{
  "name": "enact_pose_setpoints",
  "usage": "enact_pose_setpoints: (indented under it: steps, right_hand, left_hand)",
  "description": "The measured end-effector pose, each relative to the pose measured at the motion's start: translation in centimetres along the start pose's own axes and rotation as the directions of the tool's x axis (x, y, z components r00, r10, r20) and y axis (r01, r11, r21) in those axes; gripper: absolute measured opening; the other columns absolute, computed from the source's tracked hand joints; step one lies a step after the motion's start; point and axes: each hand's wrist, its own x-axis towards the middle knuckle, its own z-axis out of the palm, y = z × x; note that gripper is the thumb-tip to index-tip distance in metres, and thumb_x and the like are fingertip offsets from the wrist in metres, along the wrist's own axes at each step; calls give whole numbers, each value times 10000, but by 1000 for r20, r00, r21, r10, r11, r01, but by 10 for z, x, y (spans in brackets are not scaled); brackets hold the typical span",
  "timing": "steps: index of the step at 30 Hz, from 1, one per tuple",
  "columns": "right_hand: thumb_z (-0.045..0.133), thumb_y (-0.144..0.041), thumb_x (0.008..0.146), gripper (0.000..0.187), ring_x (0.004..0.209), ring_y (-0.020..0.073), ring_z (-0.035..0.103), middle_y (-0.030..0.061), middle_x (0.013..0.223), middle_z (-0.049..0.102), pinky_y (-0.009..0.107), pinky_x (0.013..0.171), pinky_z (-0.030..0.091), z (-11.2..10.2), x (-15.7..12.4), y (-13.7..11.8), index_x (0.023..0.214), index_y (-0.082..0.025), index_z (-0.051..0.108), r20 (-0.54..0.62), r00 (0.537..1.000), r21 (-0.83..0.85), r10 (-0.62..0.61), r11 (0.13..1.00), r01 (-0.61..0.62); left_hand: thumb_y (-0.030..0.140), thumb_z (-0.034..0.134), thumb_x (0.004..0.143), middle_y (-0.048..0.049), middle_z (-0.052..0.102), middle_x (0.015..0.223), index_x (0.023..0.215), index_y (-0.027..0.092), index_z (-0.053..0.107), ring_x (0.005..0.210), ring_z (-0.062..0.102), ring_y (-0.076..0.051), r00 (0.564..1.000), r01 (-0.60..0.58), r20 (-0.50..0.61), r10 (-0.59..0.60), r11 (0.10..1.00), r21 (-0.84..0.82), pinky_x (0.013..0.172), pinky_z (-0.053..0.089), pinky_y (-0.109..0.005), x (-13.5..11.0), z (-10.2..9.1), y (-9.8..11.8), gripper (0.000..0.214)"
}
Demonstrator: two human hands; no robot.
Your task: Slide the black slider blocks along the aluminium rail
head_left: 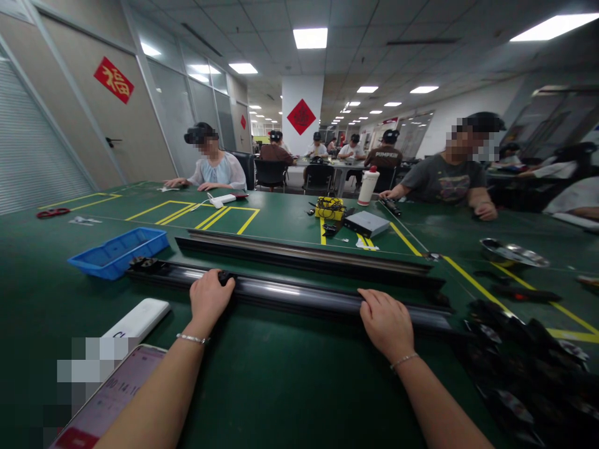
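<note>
A long black rail (299, 295) with a glossy channel lies crosswise on the green table before me. My left hand (209, 299) is closed around a small black part (226, 277) at the rail's left half. What that part is I cannot make out. Farther right, my right hand (387, 324) grips the same rail, its fingers curled over the top and its thumb hidden. Black pieces (148, 264) sit at the rail's left end. Just behind it lies a second long black rail (304, 254), which neither hand touches.
A blue tray (116, 252) stands at the left, with a white power bank (138, 321) and a phone (116, 396) nearer me. Black parts (528, 374) are heaped at the right, near a metal bowl (512, 252). Two people sit across the table, beyond a grey box (367, 223).
</note>
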Motion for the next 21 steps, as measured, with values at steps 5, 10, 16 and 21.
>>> enact_pose_setpoints:
  steps: [5,10,16,21]
  right_hand:
    - [355,-260,891,379,1068,191,554,50,1124,664,352,882,353,-1,0,-1,1127,-226,650,6,1000,12,8,1000,-8]
    - [374,-250,885,366,1057,188,560,47,1115,668,348,875,359,-1,0,-1,1119,-220,654,-3,1000,9,1,1000,-1]
    - [372,-244,884,367,1054,186,562,44,1110,671,344,880,357,0,0,0,1114,-226,657,-19,1000,4,-3,1000,3]
    - [357,-255,890,378,1064,190,558,43,1114,668,350,882,354,0,0,0,1126,-225,651,-1,1000,3,7,1000,-7]
  left_hand:
    - [420,467,794,-116,681,993,1034,163,595,1003,606,-288,1000,0,-5,-1,1000,-18,872,413,-368,1,-1,-1,374]
    - [432,473,786,-117,686,1010,1046,166,602,1002,609,-294,1000,6,11,-5,1000,-27,859,419,-369,1,-2,-1,394]
    - [440,483,783,-111,686,1005,1048,170,602,1002,610,-290,1000,13,19,-12,1000,-24,862,418,-367,1,-4,0,397]
    - [436,485,784,-116,677,1015,1052,163,592,1013,602,-291,1000,4,21,-4,1000,-11,880,409,-374,0,-4,2,397]
